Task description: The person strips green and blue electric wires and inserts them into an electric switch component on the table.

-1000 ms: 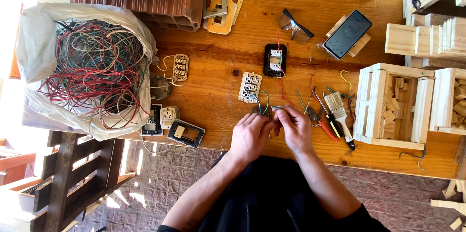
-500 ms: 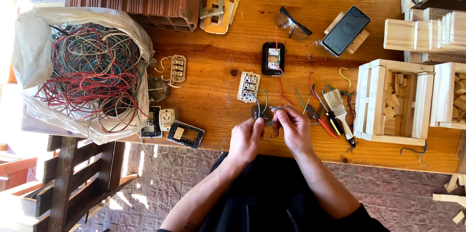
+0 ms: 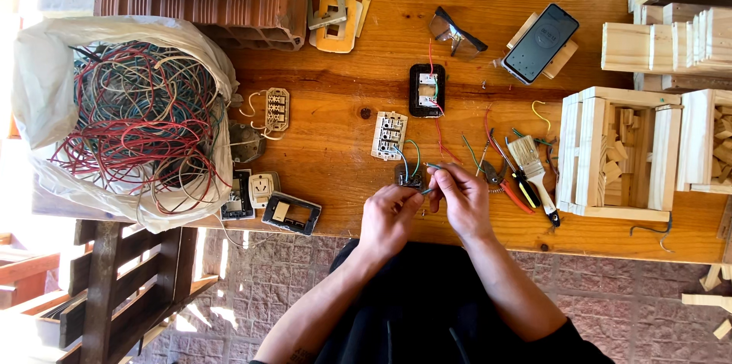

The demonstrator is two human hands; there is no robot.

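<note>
left hand: (image 3: 389, 215) fingers curled shut around a small dark switch module with short blue and green wires (image 3: 409, 175), held at the near edge of the wooden workbench (image 3: 335, 128).
right hand: (image 3: 460, 195) fingertips pinched on a thin green wire end (image 3: 431, 167) just beside the module.
module location: between both hands, just below the white three-gang switch insert (image 3: 389, 135); partly hidden, terminals not readable.
nearby tools: red-handled pliers (image 3: 502, 169) and small bristle paintbrush (image 3: 535, 169) just right of the right hand.
also on bench: black switch unit with red wire (image 3: 426, 90), plastic bag of tangled scrap wire (image 3: 130, 116) far left.
technique: my judgement: keep the module braced, pinch the wire close to the terminal, pull straight, not sideways.
</note>
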